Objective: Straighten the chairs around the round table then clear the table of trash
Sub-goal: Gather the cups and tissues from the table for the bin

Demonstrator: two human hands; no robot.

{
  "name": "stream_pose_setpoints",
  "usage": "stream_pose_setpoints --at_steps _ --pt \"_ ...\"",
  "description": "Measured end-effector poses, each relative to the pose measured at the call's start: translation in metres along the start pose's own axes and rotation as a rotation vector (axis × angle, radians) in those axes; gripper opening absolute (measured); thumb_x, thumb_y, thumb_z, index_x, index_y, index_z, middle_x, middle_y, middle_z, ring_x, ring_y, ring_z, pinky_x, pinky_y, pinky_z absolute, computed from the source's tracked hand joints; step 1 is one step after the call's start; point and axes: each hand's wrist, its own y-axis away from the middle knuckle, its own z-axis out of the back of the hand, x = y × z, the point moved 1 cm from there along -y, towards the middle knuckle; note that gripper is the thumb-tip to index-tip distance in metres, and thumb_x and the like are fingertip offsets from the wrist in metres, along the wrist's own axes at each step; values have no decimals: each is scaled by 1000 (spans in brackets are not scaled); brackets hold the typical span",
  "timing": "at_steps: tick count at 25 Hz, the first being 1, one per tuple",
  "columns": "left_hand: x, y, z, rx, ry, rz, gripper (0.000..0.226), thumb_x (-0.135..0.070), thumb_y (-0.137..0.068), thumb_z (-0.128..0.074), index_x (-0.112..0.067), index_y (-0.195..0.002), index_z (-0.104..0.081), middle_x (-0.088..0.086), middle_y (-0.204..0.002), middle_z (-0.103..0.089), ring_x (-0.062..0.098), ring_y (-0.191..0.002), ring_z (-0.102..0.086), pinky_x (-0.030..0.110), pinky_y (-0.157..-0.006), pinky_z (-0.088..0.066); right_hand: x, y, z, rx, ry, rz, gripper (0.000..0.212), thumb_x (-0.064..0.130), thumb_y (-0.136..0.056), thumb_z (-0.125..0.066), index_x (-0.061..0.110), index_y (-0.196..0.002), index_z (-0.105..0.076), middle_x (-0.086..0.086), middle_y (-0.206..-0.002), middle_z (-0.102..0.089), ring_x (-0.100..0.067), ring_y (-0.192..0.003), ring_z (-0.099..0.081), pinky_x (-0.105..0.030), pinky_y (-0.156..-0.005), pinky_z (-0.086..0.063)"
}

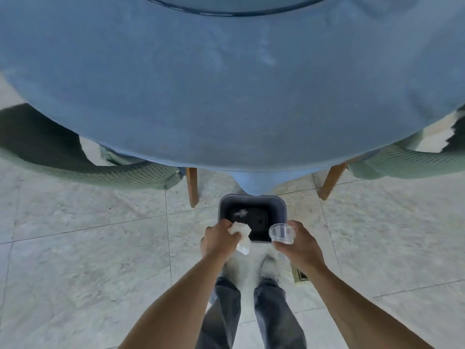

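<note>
A round table [226, 96] under a blue cloth fills the upper half of the head view. On the floor in front of it stands a dark grey trash bin [251, 200], open, with a small scrap at its bottom. My left hand [219, 240] grips a crumpled white tissue [241, 238] over the bin's near rim. My right hand [299, 245] holds a small clear plastic cup [281, 233] over the bin's near right corner. A green chair [75, 170] is tucked in at the left and another green chair [407, 162] at the right.
A glass turntable [234, 6] lies on the table at the top edge. Wooden chair legs [192, 187] stand left and right of the bin. The floor [88, 248] is pale stone tile. My legs and feet are just behind the bin.
</note>
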Motion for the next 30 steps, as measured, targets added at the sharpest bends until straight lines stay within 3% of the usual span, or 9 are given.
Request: stream_pose_setpoints --at_steps 4,8,14,23,27,30 --pt "28 -96 -79 22 -5 41 37 -40 -88 -57 -26 -122 -58 0 -105 -67 22 -94 -59 31 -72 -47 -40 -102 -69 5 2 -11 77 40 -79 -74 24 -144 -37 0 -140 -53 -21 -124 -52 -36 -96 -45" --pt "46 -180 -150 25 -38 53 30 -36 -87 -57 -24 -114 -60 -2 -90 -61 21 -81 -55 30 -66 -46 -72 -185 -129 58 87 31 78 36 -79 -74 26 -145 -32 -3 -137 -52 -24 -116 -57 -36 -88 -50" --pt "60 -254 -216 66 -121 72 28 -29 -86 -55 -22 -113 -60 3 -96 -68 26 -87 -64 30 -63 -48 -99 -257 -177 84 219 55 75 28 -82 -69 27 -146 -31 -1 -142 -44 -24 -121 -55 -36 -87 -49" --pt "85 -297 -246 173 -161 156 40 -29 -86 -56 -23 -125 -54 4 -109 -67 23 -97 -64 30 -69 -49 -127 -287 -219 175 217 -39 78 18 -85 -66 33 -149 -24 -4 -140 -45 -24 -118 -58 -34 -85 -51" --pt "86 -285 -244 225 -111 159 46 -37 -84 -60 -23 -127 -52 7 -116 -65 27 -105 -62 33 -84 -52 -126 -276 -215 198 198 -52 83 27 -86 -67 31 -153 -18 -4 -145 -43 -24 -125 -53 -33 -90 -48" --pt "76 -257 -229 215 -136 122 43 -40 -86 -59 -25 -127 -54 7 -119 -66 27 -108 -62 35 -87 -52 -112 -248 -199 186 220 -28 77 36 -85 -67 31 -150 -26 -1 -144 -45 -24 -126 -53 -34 -92 -48"
